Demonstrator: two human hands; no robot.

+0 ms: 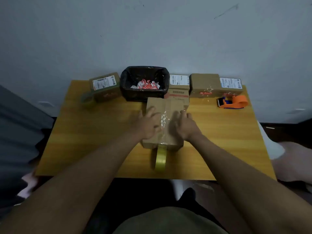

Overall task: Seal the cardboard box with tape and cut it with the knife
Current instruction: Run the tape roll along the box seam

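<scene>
Pressing both open palms, left hand [148, 124] and right hand [184, 125], on the brown cardboard box [164, 122] at the table centre, I fear the hanging yellowish tape roll [160, 157] pulls the strip loose, wrinkling the seal.

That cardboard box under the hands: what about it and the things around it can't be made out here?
Head view:
- The cardboard box top seam: partly covered by the left hand and right hand, both motion-blurred.
- The knife: none can be made out.
- Shipping labels on the back boxes: print too small.
- Tape roll: whether its strip is cut is unclear.
</scene>
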